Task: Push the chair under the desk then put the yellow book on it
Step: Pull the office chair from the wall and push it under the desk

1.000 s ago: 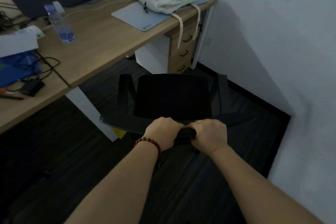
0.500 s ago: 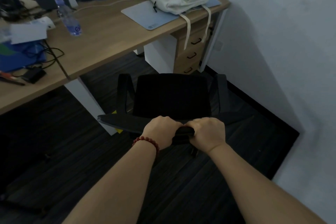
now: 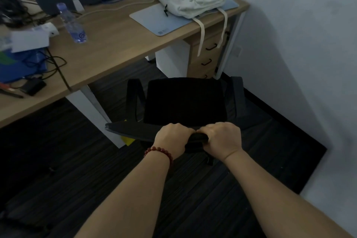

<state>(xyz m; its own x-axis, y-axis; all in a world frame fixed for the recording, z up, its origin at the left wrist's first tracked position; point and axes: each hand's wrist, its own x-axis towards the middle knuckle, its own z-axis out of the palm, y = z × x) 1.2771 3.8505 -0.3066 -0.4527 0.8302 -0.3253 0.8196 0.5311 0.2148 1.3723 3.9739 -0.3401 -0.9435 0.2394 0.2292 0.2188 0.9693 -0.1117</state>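
No text, number or brand name can be read anywhere in the view. The water bottle [image 3: 72, 25] on the desk [image 3: 116, 44] carries a blue label with a dark round mark, too blurred to read. The grey mat [image 3: 164, 19], right of the bottle, has a small square mark at its near corner, likewise unreadable.

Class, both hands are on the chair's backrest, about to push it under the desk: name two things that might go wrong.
1. The chair may be angled towards the drawer unit, so its right armrest might strike it.
2. The bag's straps dangle over the desk edge; an armrest could snag them.
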